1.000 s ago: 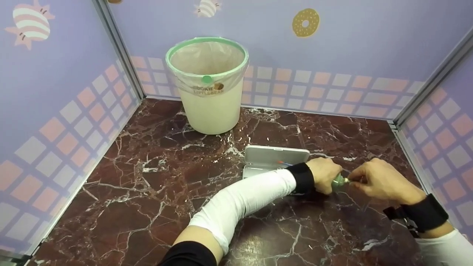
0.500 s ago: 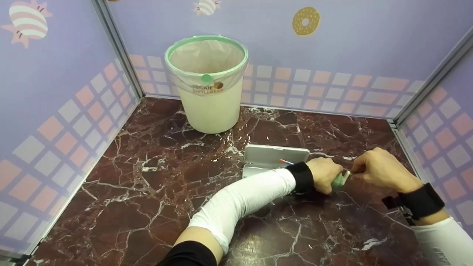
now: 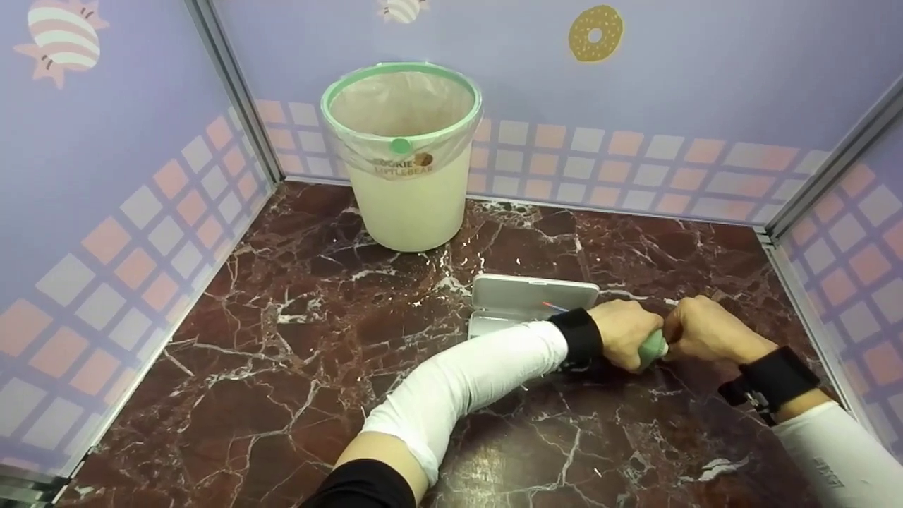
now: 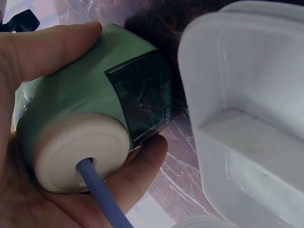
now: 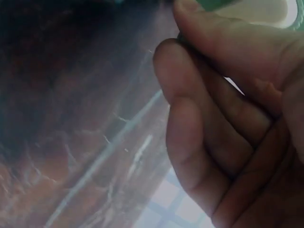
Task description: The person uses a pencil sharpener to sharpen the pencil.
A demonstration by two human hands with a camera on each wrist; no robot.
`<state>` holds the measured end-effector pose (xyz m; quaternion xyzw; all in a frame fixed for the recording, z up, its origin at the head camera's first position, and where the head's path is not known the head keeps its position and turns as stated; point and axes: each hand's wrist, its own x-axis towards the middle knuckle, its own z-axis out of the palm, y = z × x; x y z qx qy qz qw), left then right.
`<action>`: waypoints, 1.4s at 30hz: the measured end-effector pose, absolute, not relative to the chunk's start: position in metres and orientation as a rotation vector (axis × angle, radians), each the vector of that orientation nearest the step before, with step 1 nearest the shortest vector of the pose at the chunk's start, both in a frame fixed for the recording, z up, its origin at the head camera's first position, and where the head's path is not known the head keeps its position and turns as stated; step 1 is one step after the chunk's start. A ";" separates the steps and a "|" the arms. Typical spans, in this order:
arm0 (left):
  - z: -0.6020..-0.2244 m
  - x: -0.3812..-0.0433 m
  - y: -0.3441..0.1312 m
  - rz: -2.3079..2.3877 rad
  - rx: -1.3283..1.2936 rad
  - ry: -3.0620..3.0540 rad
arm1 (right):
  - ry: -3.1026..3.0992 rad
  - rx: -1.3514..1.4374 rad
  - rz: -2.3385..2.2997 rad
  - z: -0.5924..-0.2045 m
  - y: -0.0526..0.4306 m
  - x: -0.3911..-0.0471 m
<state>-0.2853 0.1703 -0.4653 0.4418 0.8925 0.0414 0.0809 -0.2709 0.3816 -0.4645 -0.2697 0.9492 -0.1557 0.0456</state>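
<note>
My left hand grips a green pencil sharpener with a dark see-through window and a cream round face. A blue-purple pencil sits in the hole of that face. Its reddish end shows above my left wrist in the head view. On the sharpener's far side, my right hand pinches the small crank handle between thumb and forefinger, the handle mostly hidden by the fingers. In the right wrist view, a piece of the sharpener appears past my thumb. A white pencil case stands with its lid up beside my left wrist.
A cream bin with a green rim and clear liner stands at the back. Small pale crumbs lie before it on the dark red marbled tabletop. Patterned panels close in the back and both sides.
My right hand has circled a little and drawn closer to the left hand, and the sharpener's crank has turned. My left hand keeps its grip almost in place.
</note>
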 end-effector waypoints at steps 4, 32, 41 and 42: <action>-0.466 -0.286 0.171 0.112 1.318 2.675 | 2.914 -0.774 -0.473 -0.468 0.378 -0.262; -0.466 -0.285 0.175 0.123 1.231 2.733 | 3.028 -0.716 -0.544 -0.481 0.370 -0.218; -0.467 -0.282 0.173 0.114 1.265 2.752 | 3.011 -0.812 -0.474 -0.475 0.366 -0.208; -0.467 -0.282 0.173 0.112 1.262 2.753 | 3.014 -0.824 -0.465 -0.475 0.365 -0.206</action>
